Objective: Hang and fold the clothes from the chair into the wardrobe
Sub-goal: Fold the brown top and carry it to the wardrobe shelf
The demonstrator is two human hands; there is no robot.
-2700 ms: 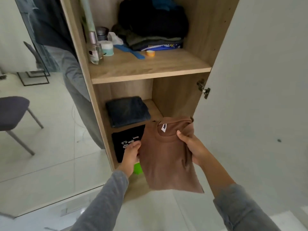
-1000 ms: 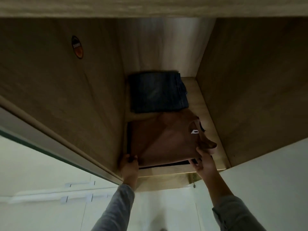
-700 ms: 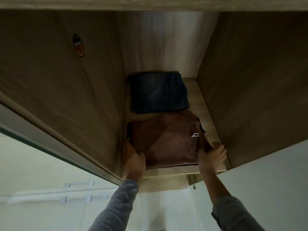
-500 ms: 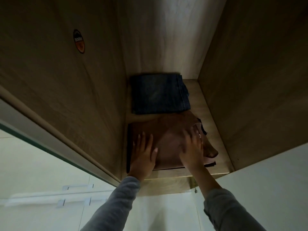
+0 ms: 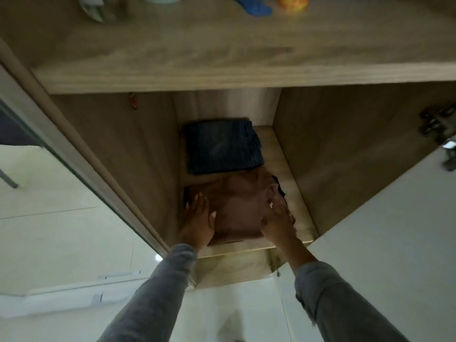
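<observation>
Lower shelf [image 5: 237, 246], wood, centre of frame. Folded dark blue jeans [image 5: 222, 146] lie flat at its back, against the left wall. A folded brown shirt [image 5: 237, 206] lies at the front, just touching the jeans' near edge. It sits on a black garment [image 5: 278, 186], of which only thin edges show at the shirt's right and left. A bare strip of shelf runs along the right side.

Upper shelf [image 5: 222, 58], top of frame, blurred. Along the top edge: glass bottle [image 5: 96, 8] upper left, blue item [image 5: 256, 7], small orange round thing [image 5: 293, 1].
</observation>
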